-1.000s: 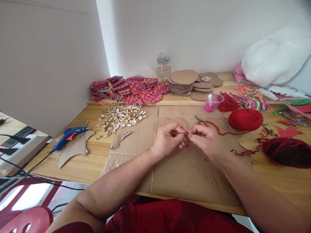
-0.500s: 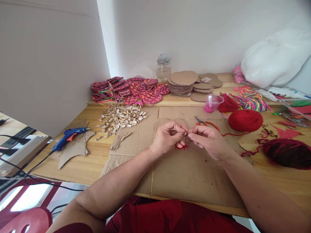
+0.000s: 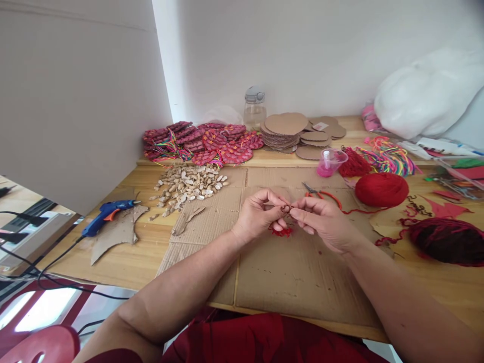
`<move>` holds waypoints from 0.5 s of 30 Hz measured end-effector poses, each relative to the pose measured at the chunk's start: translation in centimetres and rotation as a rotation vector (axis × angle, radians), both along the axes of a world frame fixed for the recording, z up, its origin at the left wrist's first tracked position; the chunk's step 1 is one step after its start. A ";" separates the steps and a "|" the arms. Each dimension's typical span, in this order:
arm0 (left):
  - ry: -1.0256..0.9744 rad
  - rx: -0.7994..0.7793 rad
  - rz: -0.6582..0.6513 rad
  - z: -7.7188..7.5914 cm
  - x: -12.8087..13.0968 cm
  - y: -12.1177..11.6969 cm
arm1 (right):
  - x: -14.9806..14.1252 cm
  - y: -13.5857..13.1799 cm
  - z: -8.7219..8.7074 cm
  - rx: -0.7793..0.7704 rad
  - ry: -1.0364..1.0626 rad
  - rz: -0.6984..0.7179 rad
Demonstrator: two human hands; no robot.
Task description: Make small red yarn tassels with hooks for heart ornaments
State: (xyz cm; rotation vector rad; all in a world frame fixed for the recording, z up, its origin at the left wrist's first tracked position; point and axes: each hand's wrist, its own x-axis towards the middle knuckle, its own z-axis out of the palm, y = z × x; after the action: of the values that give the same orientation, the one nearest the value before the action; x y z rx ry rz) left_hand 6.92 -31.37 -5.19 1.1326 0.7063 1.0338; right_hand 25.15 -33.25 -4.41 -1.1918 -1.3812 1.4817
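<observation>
Over the cardboard sheet (image 3: pixel 287 282), my left hand (image 3: pixel 260 214) and my right hand (image 3: pixel 321 219) meet fingertip to fingertip. Both pinch a thin dark brown-red yarn (image 3: pixel 286 208) that forms a small loop between them. Below my left fingers hangs a bright red yarn tassel (image 3: pixel 280 231), partly hidden by the hand. Just beyond my right hand lie orange-handled pliers (image 3: pixel 321 194), their jaws pointing away. A red yarn ball (image 3: pixel 381 189) and a dark maroon yarn ball (image 3: pixel 448 241) rest to the right.
Peanut shells (image 3: pixel 192 184) are heaped at the left, near a blue glue gun (image 3: pixel 108 217) on a cardboard scrap. Along the back are decorated pink pieces (image 3: pixel 223 143), a bottle (image 3: pixel 254 111), stacked cardboard shapes (image 3: pixel 285 126), a plastic cup (image 3: pixel 330 162) and colourful strings (image 3: pixel 393 156).
My fingers shift slightly on the yarn, and a small loop now shows between them. The red tassel beneath my left hand has come more into view.
</observation>
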 end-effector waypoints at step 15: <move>0.023 -0.012 0.013 0.5 0.0 -0.2 | -0.4 -0.1 0.8 0.102 -0.063 -0.017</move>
State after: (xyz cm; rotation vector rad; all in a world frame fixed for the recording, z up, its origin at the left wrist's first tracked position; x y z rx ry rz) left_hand 6.92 -31.55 -4.73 1.1328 0.7383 1.0280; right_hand 24.79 -33.39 -3.60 -1.1916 -1.4677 1.3562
